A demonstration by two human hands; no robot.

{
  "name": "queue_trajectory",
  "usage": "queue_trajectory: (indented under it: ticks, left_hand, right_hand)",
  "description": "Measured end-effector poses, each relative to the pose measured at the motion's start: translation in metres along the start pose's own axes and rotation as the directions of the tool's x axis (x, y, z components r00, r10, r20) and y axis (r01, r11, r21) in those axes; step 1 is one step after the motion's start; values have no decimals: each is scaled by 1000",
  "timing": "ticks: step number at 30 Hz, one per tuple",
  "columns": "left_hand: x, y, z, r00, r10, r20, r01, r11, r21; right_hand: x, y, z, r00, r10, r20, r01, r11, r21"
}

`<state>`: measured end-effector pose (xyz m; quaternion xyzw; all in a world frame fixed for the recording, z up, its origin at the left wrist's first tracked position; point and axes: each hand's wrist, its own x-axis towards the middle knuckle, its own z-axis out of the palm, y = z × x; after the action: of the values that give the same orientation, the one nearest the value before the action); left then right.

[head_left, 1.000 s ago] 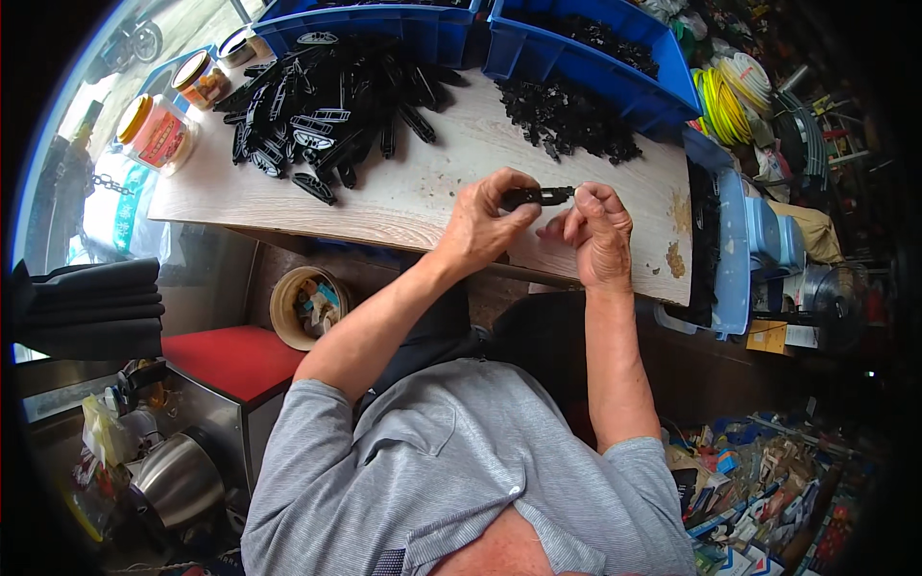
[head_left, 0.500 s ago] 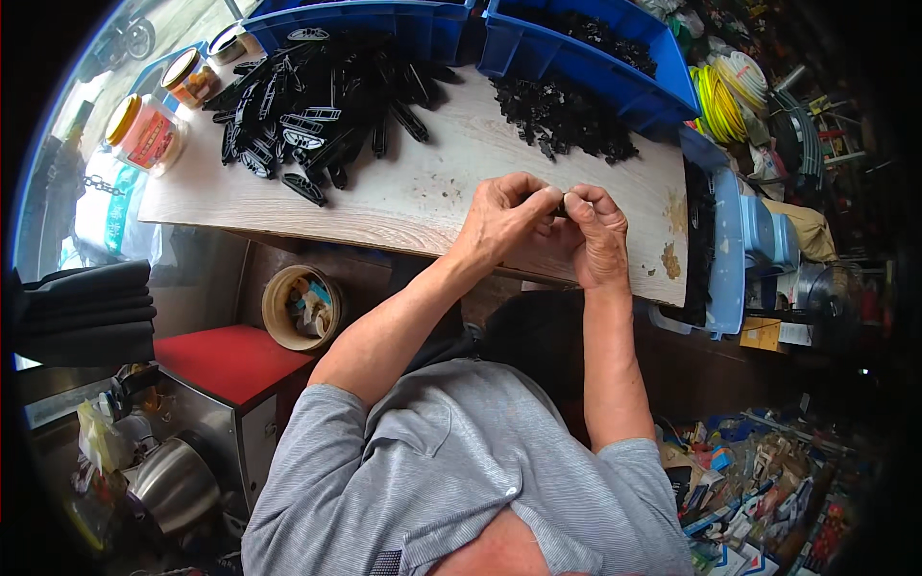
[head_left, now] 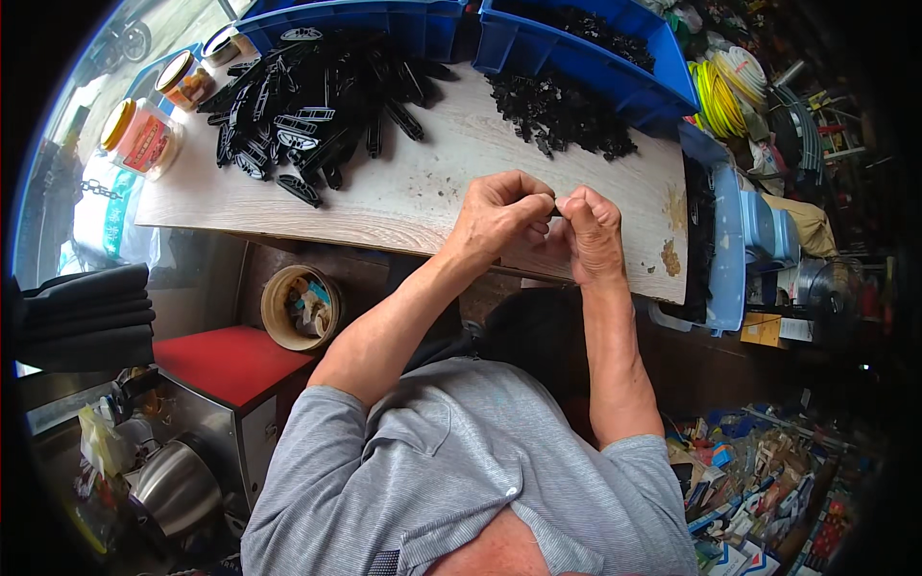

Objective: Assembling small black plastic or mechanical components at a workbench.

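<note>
The left hand [head_left: 501, 213] and the right hand [head_left: 593, 235] meet above the near edge of the worktop [head_left: 432, 182], thumbs and fingertips pinched together on a dark piece [head_left: 556, 208]. Only a sliver of it shows between the fingertips; the rest is hidden by the hands, so its shape cannot be made out.

Beyond the hands, slightly right, a heap of small black parts [head_left: 562, 120] lies loose on the worktop, against a blue bin [head_left: 504, 48] holding more of the same. Farther left is a larger pile of long black parts [head_left: 317, 106], some with pale outlines, in front of another blue bin [head_left: 423, 29]. Left of that pile, a clear jar with a yellow lid [head_left: 144, 144] stands near the worktop's edge. Below the worktop sits a round bucket [head_left: 272, 307] with scraps inside, beside a red-topped cabinet [head_left: 230, 363].
</note>
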<state>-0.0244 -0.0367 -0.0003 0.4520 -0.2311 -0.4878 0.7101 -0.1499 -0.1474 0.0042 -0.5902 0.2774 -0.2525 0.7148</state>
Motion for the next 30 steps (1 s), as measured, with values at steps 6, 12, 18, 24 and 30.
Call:
queue_trajectory:
  ticks: [6,12,18,24,30]
  left_hand:
    - [36,-1,-12,740,664,107,-374,275,886]
    - [81,2,-18,803,503,320,-290,-139,947]
    - [81,-9,-25,764,509,397,-316,-242,917]
    - [79,-9,-21,720,498,483,-371,-312,875]
    - [70,-10,-24,740,513,434,-430,-135,893]
  right_hand:
    - [-5,-5,-6,990,71,-119,-41,970,239]
    - [9,-19,-61,843,149,-517,-30,972,231]
    - [5,-39,-114,670,120,-732,114,958,262]
    - [14,-9,-89,885,129,-448,-59,984,166]
    - [21,-4,-44,961,138,-241,-131,990,46]
